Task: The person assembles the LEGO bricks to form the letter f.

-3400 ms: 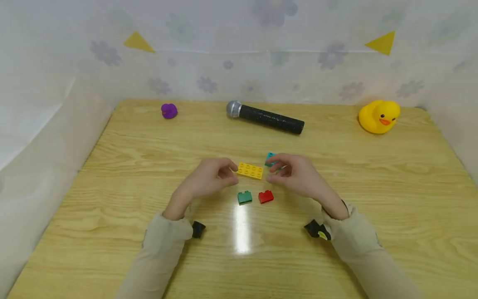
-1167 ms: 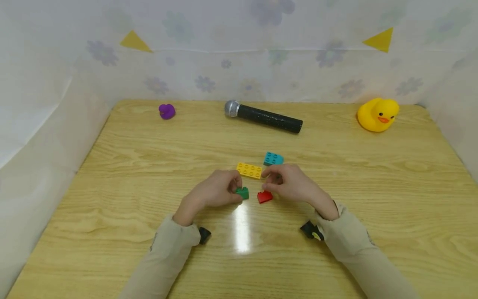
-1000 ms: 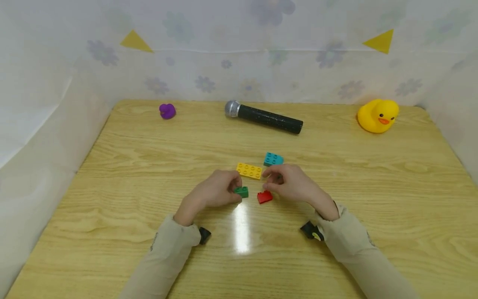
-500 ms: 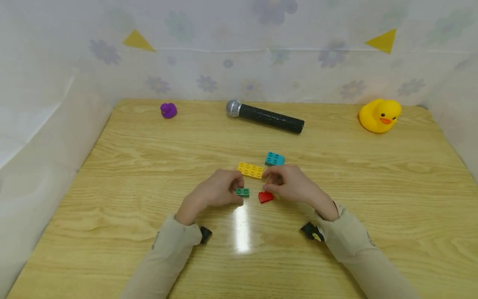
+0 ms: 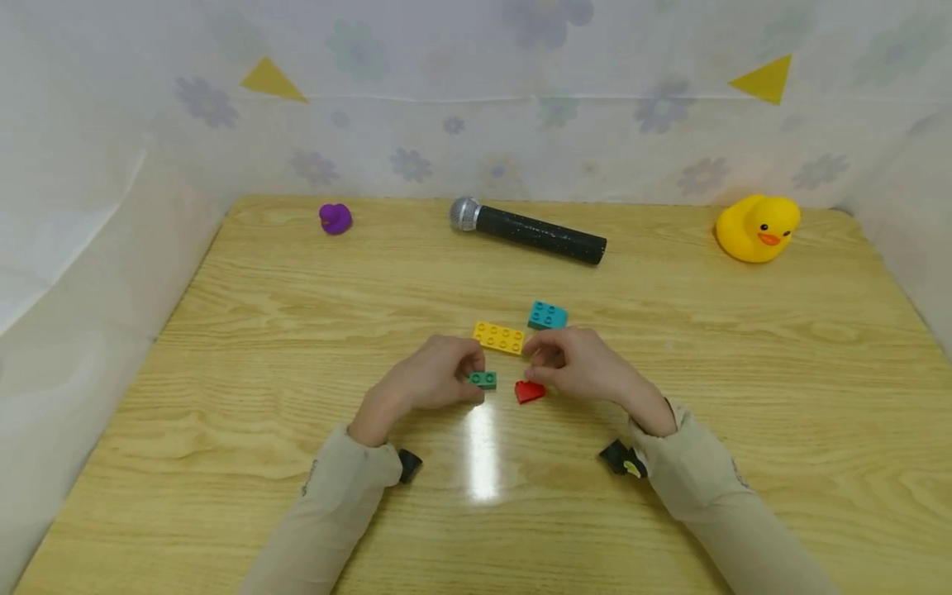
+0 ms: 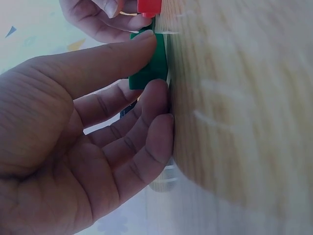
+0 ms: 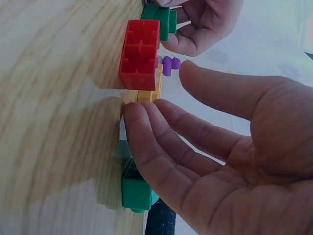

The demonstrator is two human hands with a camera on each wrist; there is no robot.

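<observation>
My left hand pinches a small green toy brick between thumb and fingers, its two studs facing up. The left wrist view shows the thumb on one side of the green brick, which sits right at the tabletop. My right hand holds nothing; its fingers are loosely bent above a red brick. In the right wrist view the red brick lies on its side, hollow underside toward the camera, apart from the thumb. A yellow eight-stud brick and a teal brick lie just beyond the hands.
A black microphone with a silver head lies along the back of the wooden table. To its left sits a small purple duck; at the back right stands a bigger yellow duck. A flowered cloth hangs behind.
My left hand moved from beside the yellow brick to the green one, gripped it and tipped it studs-up. My right hand shifted toward the red brick, uncovering the teal one.
</observation>
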